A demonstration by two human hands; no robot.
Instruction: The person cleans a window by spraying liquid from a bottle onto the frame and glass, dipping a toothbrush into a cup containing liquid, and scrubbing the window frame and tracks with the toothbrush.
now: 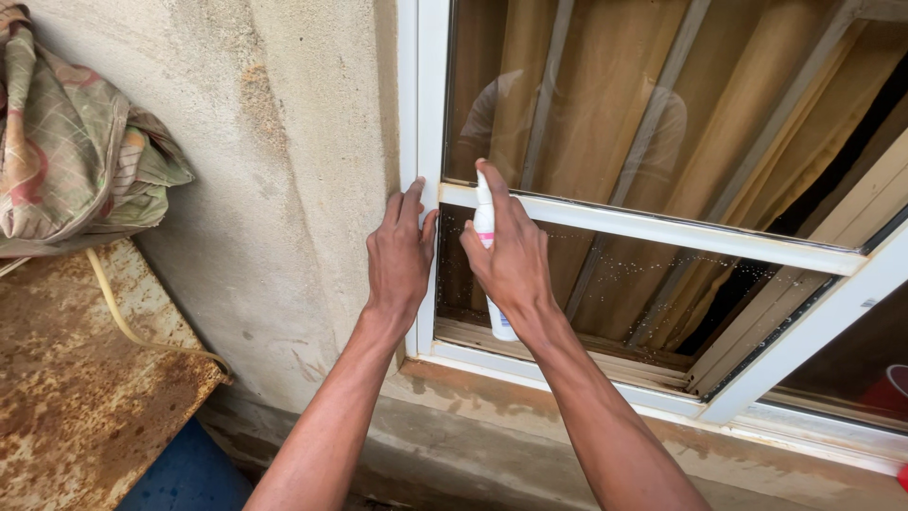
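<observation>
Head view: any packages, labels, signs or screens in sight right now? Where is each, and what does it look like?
Spray bottle: held in the right hand against the lower window pane; slim, white, with a pink band and a bluish mark near its base.
Small sticker: on the white window frame at far right; tiny, pale, too small to make out.
No signs or screens.

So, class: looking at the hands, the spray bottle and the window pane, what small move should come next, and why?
Probably another press of the spray bottle, aimed a little further left on the lower pane. The right hand holds the bottle at the glass, droplets speckle only the middle, and the left hand rests flat on the white frame.
</observation>
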